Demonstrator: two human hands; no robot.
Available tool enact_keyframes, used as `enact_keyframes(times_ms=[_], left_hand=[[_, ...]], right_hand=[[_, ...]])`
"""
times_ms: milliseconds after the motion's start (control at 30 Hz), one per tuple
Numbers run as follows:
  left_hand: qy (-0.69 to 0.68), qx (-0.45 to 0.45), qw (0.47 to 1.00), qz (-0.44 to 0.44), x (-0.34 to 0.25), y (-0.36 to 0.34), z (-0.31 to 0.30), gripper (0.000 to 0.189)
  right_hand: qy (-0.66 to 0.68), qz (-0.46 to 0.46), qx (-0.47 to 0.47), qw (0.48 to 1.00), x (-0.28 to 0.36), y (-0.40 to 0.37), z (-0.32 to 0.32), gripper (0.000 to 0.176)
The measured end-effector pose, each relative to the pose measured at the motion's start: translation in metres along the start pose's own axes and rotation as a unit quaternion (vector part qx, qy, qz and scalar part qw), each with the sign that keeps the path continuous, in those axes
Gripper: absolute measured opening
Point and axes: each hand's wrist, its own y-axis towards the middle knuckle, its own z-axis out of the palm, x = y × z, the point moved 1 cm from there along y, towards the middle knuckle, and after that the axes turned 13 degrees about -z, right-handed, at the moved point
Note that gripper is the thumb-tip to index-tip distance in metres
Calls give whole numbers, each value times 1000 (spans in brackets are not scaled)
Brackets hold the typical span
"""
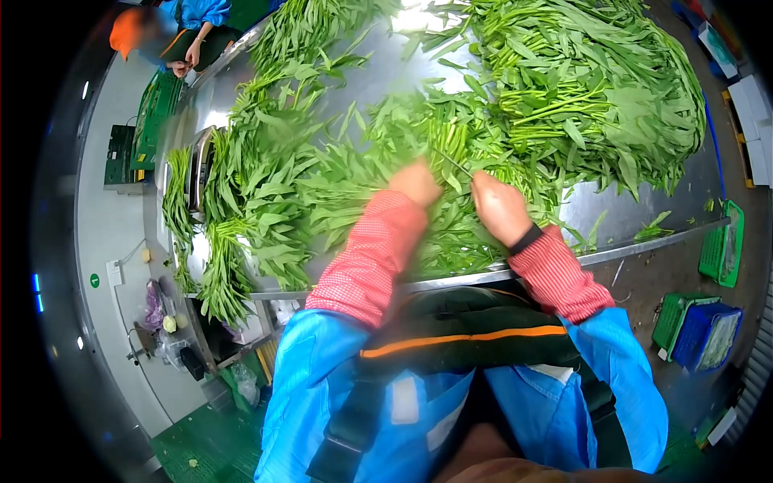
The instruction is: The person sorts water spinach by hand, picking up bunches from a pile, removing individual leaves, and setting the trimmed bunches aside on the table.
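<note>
Long-leaved greens lie in a loose heap around both hands on the metal table. My left hand is over the stems at the heap's middle, blurred by motion, its fingers hidden. Just to its right, my right hand is closed on a thin dark tool, which points up and left across the stems. A large pile of greens stands at the upper right. Smaller bunches are laid along the table's left side.
The metal table's front edge runs close to my body. Another person in blue sits at the upper left. A green basket and a blue crate are at the right. A metal device stands among the left bunches.
</note>
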Motion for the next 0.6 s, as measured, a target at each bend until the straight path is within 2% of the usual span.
enact_keyframes(times_ms=[33,133,233,267,367,433,500,600], left_hand=[[8,-11,1000,-5,-1,-1,2,56],[10,-12,1000,-17,-1,0,9,49],[-1,-52,999,1,-2,-3,23,48],[2,-40,999,0,-1,-4,24,46],[1,-4,1000,-19,-1,-2,5,41],[-8,40,998,-55,0,1,1,37],[-13,43,997,-61,0,-5,-5,37],[-23,18,998,-53,2,-10,-27,40]], right_hand=[[-54,-6,31,998,-8,7,19,9],[-108,45,76,990,-18,24,55,9],[-194,-12,55,979,-13,38,68,10],[-112,54,117,985,-17,38,67,13],[-86,64,141,984,-23,-8,57,13],[-73,88,129,985,-18,-48,34,12],[-84,56,119,988,-22,-79,24,10],[-55,50,-23,997,-23,-83,-19,10]])
